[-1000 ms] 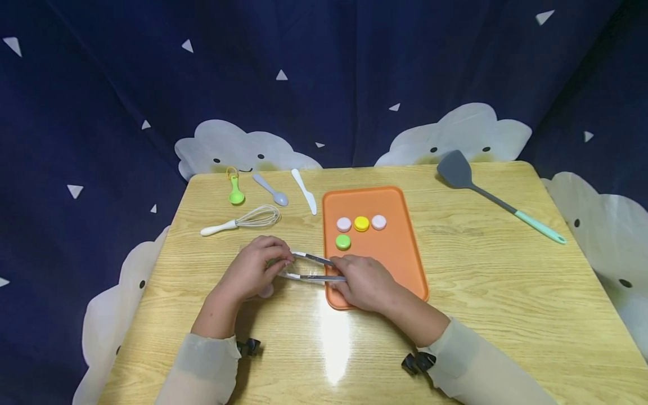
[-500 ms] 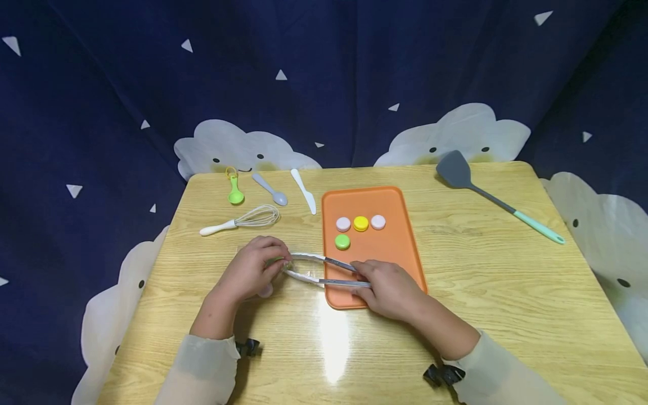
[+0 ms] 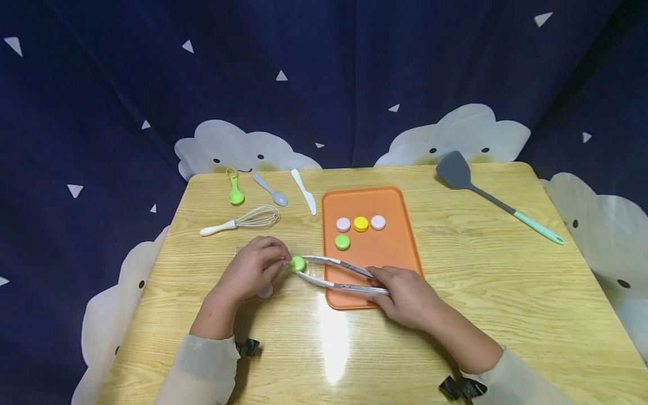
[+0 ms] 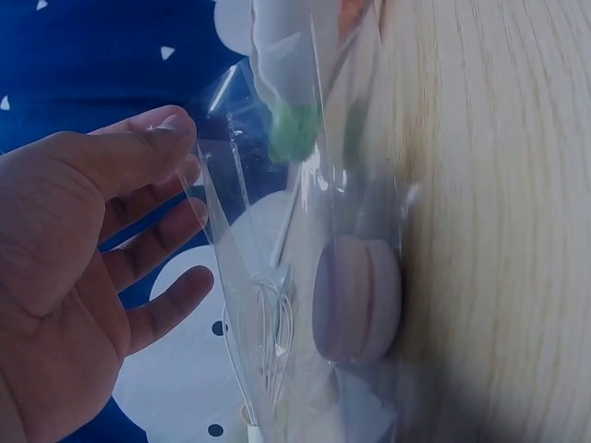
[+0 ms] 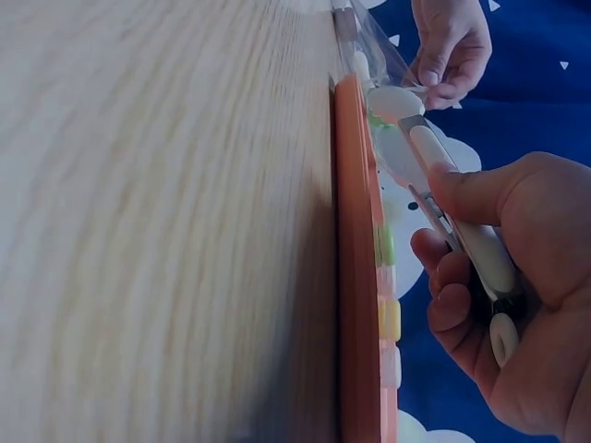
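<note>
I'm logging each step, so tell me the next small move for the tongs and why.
Probably carry the green macaron clear of the clear bag and over to the orange tray. The right hand grips the tongs, whose tips clamp that macaron at the bag mouth, which the left hand holds. Four macarons lie on the tray; a pink one remains bagged.

The left hand (image 3: 251,271) rests low on the tabletop, forearm in a pale sleeve running back toward the body, fingers curled forward with thumb and fingertips (image 4: 157,138) pinched together at the front of the hand. The right hand (image 3: 406,296) lies further right and nearer the body, its forearm angling in from the lower right. Its thumb (image 5: 480,194) presses from above while the other fingers curl underneath in a firm squeezing grip. The two hands sit near each other but apart.
</note>
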`<state>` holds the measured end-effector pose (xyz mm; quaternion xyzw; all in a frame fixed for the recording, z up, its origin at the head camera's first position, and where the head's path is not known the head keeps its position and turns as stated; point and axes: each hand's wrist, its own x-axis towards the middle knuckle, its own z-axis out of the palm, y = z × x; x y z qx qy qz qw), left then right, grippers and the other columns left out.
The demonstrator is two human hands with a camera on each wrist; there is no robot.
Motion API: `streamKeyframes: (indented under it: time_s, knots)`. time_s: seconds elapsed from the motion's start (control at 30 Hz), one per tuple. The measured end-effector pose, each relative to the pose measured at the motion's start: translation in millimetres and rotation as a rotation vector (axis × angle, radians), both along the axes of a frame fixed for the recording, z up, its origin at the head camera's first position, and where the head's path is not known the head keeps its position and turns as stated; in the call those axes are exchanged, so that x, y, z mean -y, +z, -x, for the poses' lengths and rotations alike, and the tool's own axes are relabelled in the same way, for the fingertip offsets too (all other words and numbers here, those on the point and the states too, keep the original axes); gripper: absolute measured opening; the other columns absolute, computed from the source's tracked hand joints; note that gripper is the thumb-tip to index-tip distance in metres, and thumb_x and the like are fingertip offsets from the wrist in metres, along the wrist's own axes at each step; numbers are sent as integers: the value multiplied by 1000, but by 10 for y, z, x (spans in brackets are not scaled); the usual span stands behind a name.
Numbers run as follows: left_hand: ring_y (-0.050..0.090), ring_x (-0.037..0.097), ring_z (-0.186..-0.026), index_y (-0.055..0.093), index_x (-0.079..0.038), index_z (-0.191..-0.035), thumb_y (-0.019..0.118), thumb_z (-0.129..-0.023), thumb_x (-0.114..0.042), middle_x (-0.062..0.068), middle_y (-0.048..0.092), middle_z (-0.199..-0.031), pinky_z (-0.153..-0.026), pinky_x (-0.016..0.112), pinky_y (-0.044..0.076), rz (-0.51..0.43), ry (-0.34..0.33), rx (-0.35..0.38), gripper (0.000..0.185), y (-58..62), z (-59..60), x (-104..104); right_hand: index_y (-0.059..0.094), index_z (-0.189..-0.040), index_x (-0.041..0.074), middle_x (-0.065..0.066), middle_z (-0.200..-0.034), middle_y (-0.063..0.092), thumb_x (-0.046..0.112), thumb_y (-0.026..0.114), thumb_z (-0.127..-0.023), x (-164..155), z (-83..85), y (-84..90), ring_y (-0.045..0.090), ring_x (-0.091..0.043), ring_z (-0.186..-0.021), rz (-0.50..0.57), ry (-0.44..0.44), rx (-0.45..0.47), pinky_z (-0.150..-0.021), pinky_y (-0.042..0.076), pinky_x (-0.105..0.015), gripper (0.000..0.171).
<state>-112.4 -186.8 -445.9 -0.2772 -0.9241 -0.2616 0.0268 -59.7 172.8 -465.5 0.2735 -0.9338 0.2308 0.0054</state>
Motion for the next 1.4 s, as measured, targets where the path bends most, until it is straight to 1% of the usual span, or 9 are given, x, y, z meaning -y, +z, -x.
streamKeyframes:
  time_s: [0.17, 0.43, 0.63, 0.77, 0.93, 1.0, 1.13, 1.2, 1.4]
  knots:
    - [61, 18, -113, 79, -17, -98, 77, -95, -11, -5, 69, -113, -97, 43, 52, 1, 7, 7, 7, 11, -2, -3, 68, -130, 8, 7, -94, 69, 31, 80, -93, -118, -62, 10, 64, -10, -84, 8, -26, 0, -75, 55, -38, 45]
    - [61, 17, -111, 78, -16, -97, 76, -95, -10, -6, 68, -111, -95, 41, 52, -7, -5, -9, 7, 1, 11, -11, 68, -134, 8, 2, -107, 76, 31, 83, -90, -284, -153, 10, 72, -15, -95, 52, -59, -26, -81, 59, -44, 52]
    - [61, 17, -111, 78, -16, -97, 76, -95, -9, -6, 68, -111, -95, 41, 53, -14, -12, -12, 7, 0, 23, -6, 68, -133, 7, 2, -106, 76, 30, 85, -87, -387, -195, 19, 73, -15, -94, 83, -71, -65, -78, 60, -42, 54]
    - [61, 17, -111, 79, -15, -97, 77, -94, -9, -6, 68, -111, -96, 41, 53, -12, -13, -10, 8, 1, 24, -2, 68, -132, 7, -2, -111, 76, 30, 86, -86, -462, -223, 32, 74, -20, -97, 95, -93, -90, -79, 60, -44, 55]
    - [61, 18, -112, 79, -16, -98, 77, -95, -9, -5, 68, -112, -96, 42, 52, -4, -21, -12, 8, 1, 19, 7, 69, -133, 7, -6, -116, 76, 30, 86, -86, -565, -246, 58, 74, -27, -103, 99, -137, -82, -83, 60, -48, 56]
    - [61, 19, -113, 79, -16, -98, 76, -95, -9, -5, 68, -112, -96, 42, 52, -2, -24, -15, 8, 2, 19, 10, 69, -133, 7, -5, -116, 76, 30, 86, -86, -603, -247, 74, 74, -26, -102, 99, -153, -76, -82, 60, -48, 55]
    - [61, 19, -113, 79, -17, -97, 76, -95, -9, -5, 68, -113, -97, 42, 52, 0, -26, -17, 8, 2, 19, 11, 69, -132, 9, 1, -105, 75, 28, 87, -86, -675, -240, 94, 69, -14, -87, 96, -179, -70, -73, 58, -41, 53]
    - [61, 19, -113, 79, -17, -97, 76, -95, -9, -5, 68, -113, -97, 42, 52, 2, -23, -16, 8, 3, 18, 11, 69, -132, 8, 2, -104, 75, 28, 87, -85, -713, -240, 93, 67, -12, -84, 90, -189, -70, -70, 57, -40, 54]
    - [61, 19, -114, 79, -17, -95, 77, -95, -10, -5, 68, -113, -97, 43, 52, 7, -12, -8, 8, 18, 10, 10, 68, -134, 4, -10, -116, 75, 26, 87, -85, -839, -241, 79, 73, -27, -100, 88, -211, -70, -79, 59, -50, 57]
